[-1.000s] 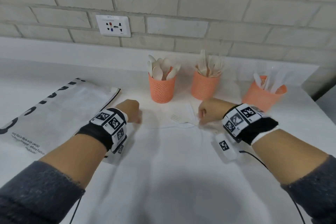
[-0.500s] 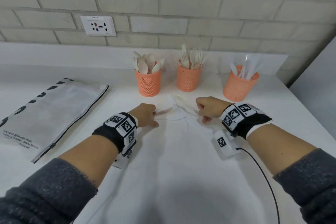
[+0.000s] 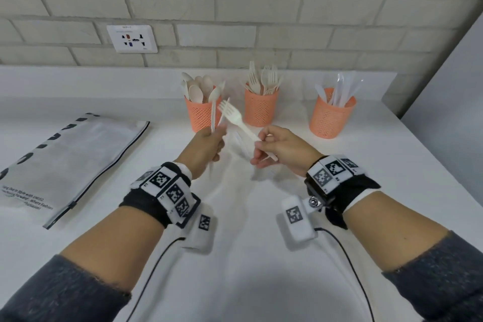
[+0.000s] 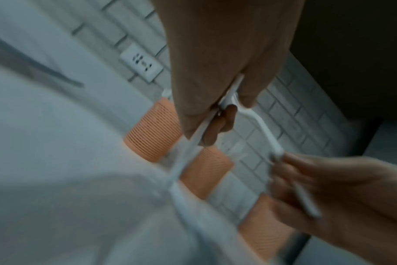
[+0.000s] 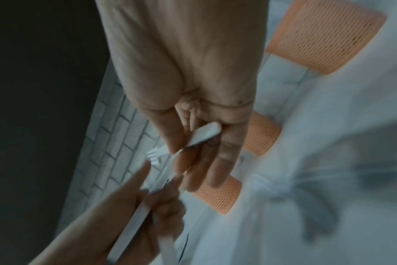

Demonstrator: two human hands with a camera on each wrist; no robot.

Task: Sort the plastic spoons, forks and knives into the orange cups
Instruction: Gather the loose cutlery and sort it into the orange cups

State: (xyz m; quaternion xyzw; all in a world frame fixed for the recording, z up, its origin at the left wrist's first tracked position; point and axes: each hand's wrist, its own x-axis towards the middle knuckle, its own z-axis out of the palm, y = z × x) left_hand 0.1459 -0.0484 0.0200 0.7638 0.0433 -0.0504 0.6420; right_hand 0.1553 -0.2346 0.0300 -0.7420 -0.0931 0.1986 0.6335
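Note:
Three orange mesh cups stand at the back of the white table: one with spoons (image 3: 202, 117), one with forks (image 3: 261, 110), one with clear knives (image 3: 330, 119). My left hand (image 3: 218, 138) is raised in front of the spoon cup and grips a white spoon (image 3: 213, 117) upright, with a second thin white piece beside it. My right hand (image 3: 261, 144) pinches the handle of a white fork (image 3: 236, 120), tines up and to the left, crossing in front of the left hand's pieces. The right wrist view shows the fork handle (image 5: 204, 132) between thumb and fingers.
A grey zip bag (image 3: 73, 162) lies flat at the left. A faint clear piece (image 3: 241, 145) lies on the table between my hands. A wall socket (image 3: 132, 38) sits in the brick wall behind. The table ends at the right near a grey panel (image 3: 449, 86).
Both hands have risen off the table. The right has picked up the fork, the left has picked up the spoon with another thin piece.

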